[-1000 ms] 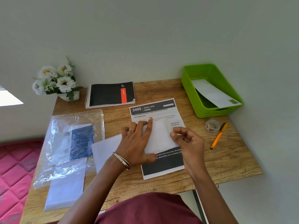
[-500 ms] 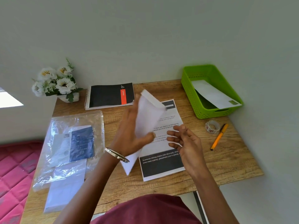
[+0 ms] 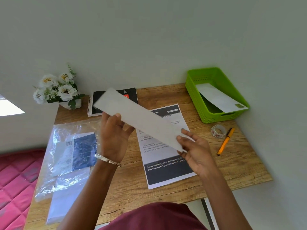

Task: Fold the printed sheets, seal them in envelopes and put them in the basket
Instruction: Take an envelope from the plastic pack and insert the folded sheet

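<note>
Wooden desk (image 3: 240,165) below; envelope (image 3: 141,120) held aloft, slanting between both hands' fingers, left hand (image 3: 114,138) gripping mid-edge, right hand (image 3: 194,148) pinching near end; basket (image 3: 197,100) beyond right fingers.

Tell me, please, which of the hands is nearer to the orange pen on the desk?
The right hand. It holds the near end of the white envelope just left of the orange pen; the left hand grips the envelope farther left, toward the plastic bag.

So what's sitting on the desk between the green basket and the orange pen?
In the head view, a roll of tape lies between the green basket and the orange pen, right beside the pen's tip.
</note>
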Motion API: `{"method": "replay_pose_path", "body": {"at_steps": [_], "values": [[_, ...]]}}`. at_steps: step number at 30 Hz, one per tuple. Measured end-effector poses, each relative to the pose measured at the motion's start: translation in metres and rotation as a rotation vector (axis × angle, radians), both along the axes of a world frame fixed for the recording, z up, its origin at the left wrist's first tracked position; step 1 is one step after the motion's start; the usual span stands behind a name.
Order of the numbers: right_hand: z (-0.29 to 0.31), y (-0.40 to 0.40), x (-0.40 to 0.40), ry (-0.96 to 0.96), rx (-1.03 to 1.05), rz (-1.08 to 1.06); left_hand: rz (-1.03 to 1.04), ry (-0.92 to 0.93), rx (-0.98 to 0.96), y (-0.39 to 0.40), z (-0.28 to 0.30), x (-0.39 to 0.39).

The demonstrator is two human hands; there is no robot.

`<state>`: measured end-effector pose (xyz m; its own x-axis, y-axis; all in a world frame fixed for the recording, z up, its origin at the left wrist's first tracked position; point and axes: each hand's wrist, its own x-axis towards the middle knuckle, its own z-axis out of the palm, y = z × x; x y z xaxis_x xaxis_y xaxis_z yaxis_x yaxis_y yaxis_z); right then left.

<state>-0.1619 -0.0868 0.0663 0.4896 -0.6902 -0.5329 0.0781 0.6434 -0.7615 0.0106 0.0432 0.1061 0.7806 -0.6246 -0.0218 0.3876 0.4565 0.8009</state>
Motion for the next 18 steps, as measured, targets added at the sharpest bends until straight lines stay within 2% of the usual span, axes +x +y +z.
{"method": "replay_pose_path", "body": {"at_steps": [2,4,7,10,13,18], "values": [[-0.001,-0.014,-0.008,0.036,-0.095,-0.056,0.052,0.096,0.110,0.008,-0.004,0.004],[-0.004,-0.025,-0.015,0.070,-0.194,-0.075,0.091,0.145,0.309,0.014,-0.010,0.010],[-0.010,-0.037,-0.023,0.110,-0.265,-0.094,0.044,0.246,0.601,0.018,-0.024,0.015],[-0.010,-0.043,-0.025,0.100,-0.301,-0.099,0.030,0.365,0.641,0.019,-0.040,0.011],[-0.011,-0.044,-0.024,0.093,-0.335,-0.091,0.089,0.315,0.654,0.018,-0.047,0.007],[-0.020,-0.050,-0.023,0.146,-0.396,-0.089,0.064,0.166,0.831,0.017,-0.051,0.005]]}}
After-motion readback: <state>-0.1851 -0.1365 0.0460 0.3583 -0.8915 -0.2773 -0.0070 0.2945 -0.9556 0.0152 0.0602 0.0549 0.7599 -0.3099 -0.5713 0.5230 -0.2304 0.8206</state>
